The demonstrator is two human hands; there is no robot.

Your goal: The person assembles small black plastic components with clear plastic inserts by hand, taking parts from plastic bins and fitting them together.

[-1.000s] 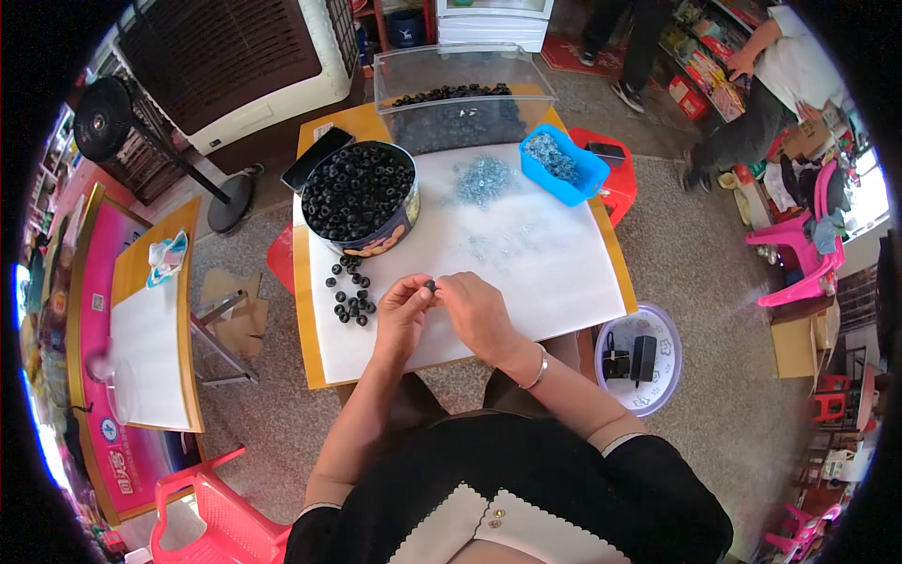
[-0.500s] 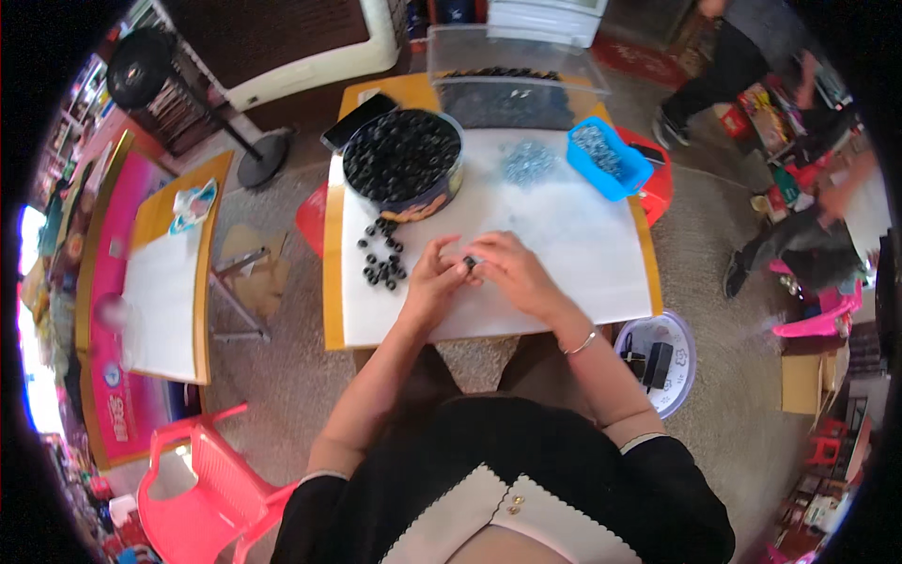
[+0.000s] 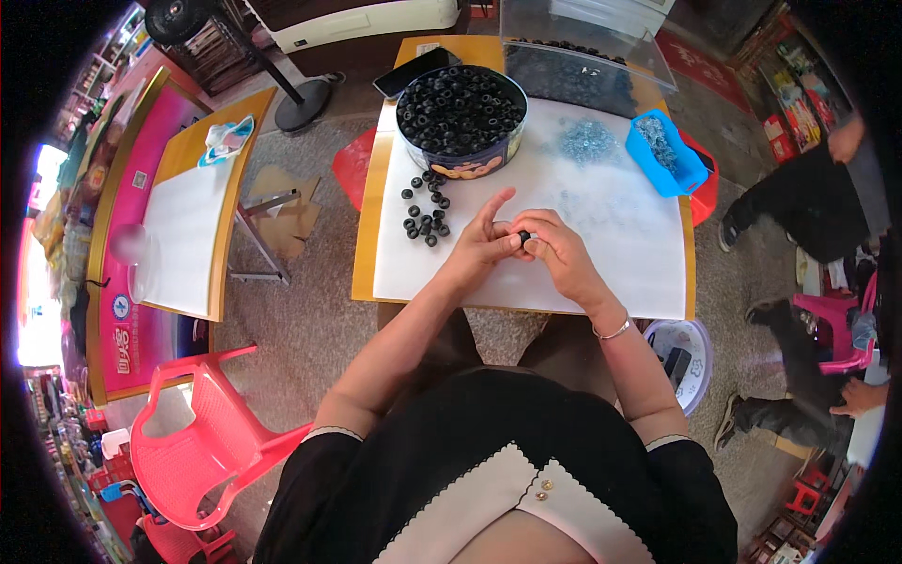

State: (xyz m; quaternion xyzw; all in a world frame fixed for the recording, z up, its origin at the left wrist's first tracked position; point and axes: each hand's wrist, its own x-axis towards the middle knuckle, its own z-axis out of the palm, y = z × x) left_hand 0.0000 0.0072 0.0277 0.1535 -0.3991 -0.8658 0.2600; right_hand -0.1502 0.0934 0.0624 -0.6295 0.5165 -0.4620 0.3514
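Over the near part of the white-topped table [image 3: 620, 273], my left hand [image 3: 477, 249] pinches a small round black piece [image 3: 524, 238] between thumb and fingers, its index finger sticking up. My right hand [image 3: 564, 256] meets it from the other side, fingertips closed on the same piece. Just left of my hands lie several loose black ring-shaped pieces [image 3: 426, 216]. Behind them a round tin [image 3: 503, 167] is heaped with the same black pieces [image 3: 460, 108]. Farther right are a scattered pile of tiny clear-bluish parts [image 3: 588, 141] and a blue plastic bin [image 3: 691, 174] holding more.
A clear plastic box [image 3: 573, 75] with dark pieces stands at the table's back, beside a phone [image 3: 416, 73]. A pink chair [image 3: 202, 442] and a side table [image 3: 188, 240] are left. A bucket [image 3: 691, 362] sits by the right table edge; people [image 3: 799, 202] are at far right.
The view has shifted, so the table appears farther right and higher. My right fingers have closed in on the black piece alongside my left. At the right, the people have moved.
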